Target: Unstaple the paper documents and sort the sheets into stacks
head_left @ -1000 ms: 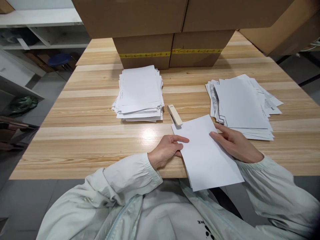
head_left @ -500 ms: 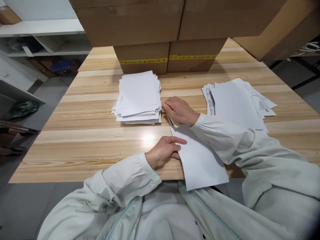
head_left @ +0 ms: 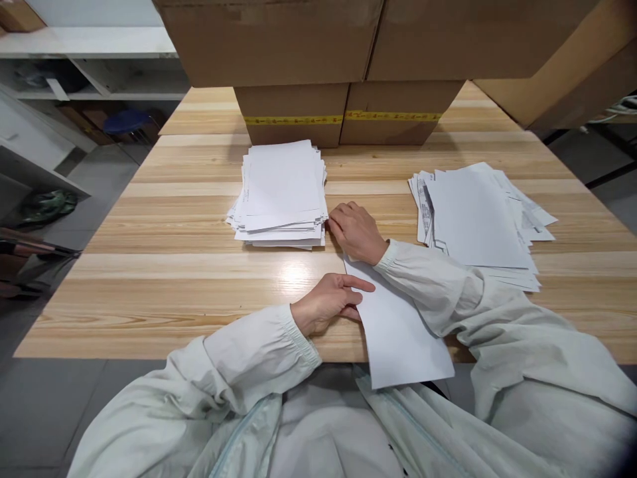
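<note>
White paper sheets [head_left: 398, 332] lie at the table's front edge, their lower part sticking out past it. My left hand [head_left: 331, 304] grips them by the left edge, with the forefinger stretched out over the top sheet. At the sheets' upper left corner, my right hand [head_left: 357, 232] is closed over the cream stapler, which it now hides completely. My right forearm covers part of the top sheet. Close to the right fingertips stands a stack of papers [head_left: 283, 186].
A second, looser paper pile [head_left: 480, 216], some sheets printed, lies to the right on the wooden table [head_left: 164, 265]. Cardboard boxes [head_left: 293, 109] with yellow tape stand at the back, the upper ones overhanging. White shelving [head_left: 99, 43] and a blue stool [head_left: 127, 121] are at the left.
My right hand has left the sheets' right edge and moved left onto the stapler, covering it. The left hand keeps its hold on the sheets.
</note>
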Available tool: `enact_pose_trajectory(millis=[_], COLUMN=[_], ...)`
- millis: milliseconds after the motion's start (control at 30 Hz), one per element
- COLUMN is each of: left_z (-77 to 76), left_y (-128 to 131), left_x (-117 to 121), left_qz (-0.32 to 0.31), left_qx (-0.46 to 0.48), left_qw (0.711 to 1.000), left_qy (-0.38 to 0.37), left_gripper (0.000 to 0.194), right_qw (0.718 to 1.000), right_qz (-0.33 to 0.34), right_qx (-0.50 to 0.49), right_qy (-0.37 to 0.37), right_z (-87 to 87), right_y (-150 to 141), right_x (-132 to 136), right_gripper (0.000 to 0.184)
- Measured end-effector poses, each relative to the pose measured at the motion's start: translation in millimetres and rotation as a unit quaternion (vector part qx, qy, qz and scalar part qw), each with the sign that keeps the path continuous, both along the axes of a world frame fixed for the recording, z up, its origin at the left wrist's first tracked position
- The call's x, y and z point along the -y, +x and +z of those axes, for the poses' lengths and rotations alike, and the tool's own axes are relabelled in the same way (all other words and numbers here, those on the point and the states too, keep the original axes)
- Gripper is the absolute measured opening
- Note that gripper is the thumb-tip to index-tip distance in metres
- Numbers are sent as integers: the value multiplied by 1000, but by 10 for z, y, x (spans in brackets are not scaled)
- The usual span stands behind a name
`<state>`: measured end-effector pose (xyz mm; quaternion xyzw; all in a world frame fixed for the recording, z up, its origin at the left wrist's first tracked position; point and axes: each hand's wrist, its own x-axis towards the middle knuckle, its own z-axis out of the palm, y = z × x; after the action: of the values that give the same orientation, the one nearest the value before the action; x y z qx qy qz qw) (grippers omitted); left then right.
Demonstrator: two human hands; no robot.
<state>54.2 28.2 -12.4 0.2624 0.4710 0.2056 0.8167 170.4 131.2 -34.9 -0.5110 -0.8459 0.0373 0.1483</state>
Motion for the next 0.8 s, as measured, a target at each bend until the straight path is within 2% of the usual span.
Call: enact_pose_trajectory(millis=[433,533,600,700,733,800], left_z=[-25,-38,-32,1,16,47], left_y=[-8,-19,-33,-53,-58,-64], left_x=[-2,0,23,114,159,260], left_qz=[2,-8,-17,-39,-51,-78], left_qx=[-3,0,10,29,35,40], left_qw=[1000,1000,1000,999,997,993], left_qy=[9,9,11,25,35,80], left_gripper=[26,27,26,23,22,22], right_qw=[999,998,994,984,978,945], right_qz=[-27,-38,-32,-32,-58,-176], right_qx=[10,-42,-99,-174,-198,-274], right_qy=[32,36,38,32,28,21], right_z=[6,105,247,503,565,599], right_y=[-61,-6,145,565,734,1056], right_x=[40,-14,9,320,515,1006], right_gripper=[36,36,38,39,38,37])
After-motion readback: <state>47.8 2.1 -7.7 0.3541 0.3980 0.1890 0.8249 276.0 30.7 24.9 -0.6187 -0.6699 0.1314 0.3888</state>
